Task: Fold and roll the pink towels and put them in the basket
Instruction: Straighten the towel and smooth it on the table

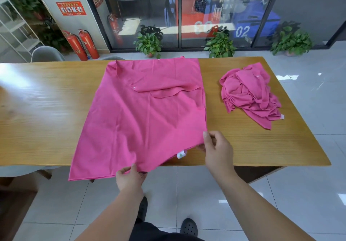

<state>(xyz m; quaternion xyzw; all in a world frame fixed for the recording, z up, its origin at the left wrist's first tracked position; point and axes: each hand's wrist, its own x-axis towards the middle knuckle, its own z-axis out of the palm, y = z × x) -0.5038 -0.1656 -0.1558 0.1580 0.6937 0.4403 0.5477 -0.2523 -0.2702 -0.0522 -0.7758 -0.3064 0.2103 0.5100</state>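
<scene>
Left hand point(131, 177): we see thumb and fingers pinching the near edge of the spread pink towel point(146, 113), where the cloth hangs past the front edge of the surface point(46, 109).
Right hand point(217, 150): we see it grasping the same towel at its near right corner, thumb on top and fingers curled beneath, just above the surface.
Spread pink towel: it lies mostly flat across the middle of the surface and reaches the far edge. A loose fold crosses its upper right part, and the near left corner droops over the front.
White tag point(181, 154): a small label at the towel's near hem, between our two hands and closer to the right one.
Pile of pink towels point(250, 94): crumpled in a heap on the right part of the surface, apart from the spread towel.
Surface: a long wooden top with a bright glare on its left half.
Behind: two red fire extinguishers point(82, 44) stand by a pillar, and three potted plants point(149, 42) line the glass wall.
Floor point(299, 184): pale glossy tiles, with our dark shoes point(189, 227) below.
</scene>
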